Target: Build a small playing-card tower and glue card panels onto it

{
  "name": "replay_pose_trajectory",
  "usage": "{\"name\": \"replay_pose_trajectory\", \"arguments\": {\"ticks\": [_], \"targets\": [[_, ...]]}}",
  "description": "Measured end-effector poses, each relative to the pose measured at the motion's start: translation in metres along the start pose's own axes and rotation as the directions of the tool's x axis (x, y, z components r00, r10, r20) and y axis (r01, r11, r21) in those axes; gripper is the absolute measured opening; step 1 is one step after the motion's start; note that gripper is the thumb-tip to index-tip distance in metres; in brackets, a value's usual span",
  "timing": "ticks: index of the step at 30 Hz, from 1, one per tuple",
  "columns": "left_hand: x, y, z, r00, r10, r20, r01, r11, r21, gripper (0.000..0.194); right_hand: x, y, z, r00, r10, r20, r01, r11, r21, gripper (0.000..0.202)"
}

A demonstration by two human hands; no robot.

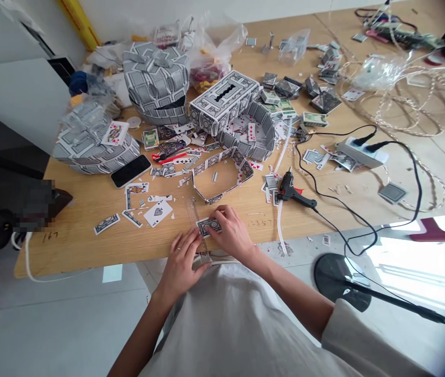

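Note:
A dark-patterned playing card (pixel 207 226) lies face down near the table's front edge. My right hand (pixel 230 229) has curled fingers and thumb on the card's right part, gripping it. Across the card's left part runs a clear ruler (pixel 193 210), roughly at right angles to the edge. My left hand (pixel 183 256) lies with fingers stretched out over the ruler and the card's left end, thumb spread apart. Cut card pieces (pixel 106 223) and an ace of spades (pixel 158 212) lie to the left. Beyond my hands stands an open card-made frame (pixel 222 175).
A black glue gun (pixel 291 191) with its cord lies right of my hands. Behind stand a slotted card box (pixel 226 99), a card-made tray (pixel 263 141) and woven card boxes (pixel 155 78). A phone (pixel 131 171) lies left; a power strip (pixel 361 153) sits right.

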State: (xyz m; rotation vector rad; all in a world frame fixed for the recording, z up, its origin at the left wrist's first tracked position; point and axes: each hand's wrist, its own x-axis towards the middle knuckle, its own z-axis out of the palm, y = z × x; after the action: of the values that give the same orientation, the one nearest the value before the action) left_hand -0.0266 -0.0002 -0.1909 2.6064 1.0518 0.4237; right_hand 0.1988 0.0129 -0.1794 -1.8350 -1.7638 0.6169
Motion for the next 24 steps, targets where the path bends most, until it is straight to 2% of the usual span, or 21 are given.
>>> {"name": "replay_pose_trajectory", "arguments": {"ticks": [24], "targets": [[0.0019, 0.0023, -0.0001, 1.000, -0.009, -0.004, 0.009, 1.000, 0.016, 0.069, 0.0010, -0.0010, 0.0004, 1.000, -0.010, -0.002, 0.010, 0.998, -0.068, 0.023]]}}
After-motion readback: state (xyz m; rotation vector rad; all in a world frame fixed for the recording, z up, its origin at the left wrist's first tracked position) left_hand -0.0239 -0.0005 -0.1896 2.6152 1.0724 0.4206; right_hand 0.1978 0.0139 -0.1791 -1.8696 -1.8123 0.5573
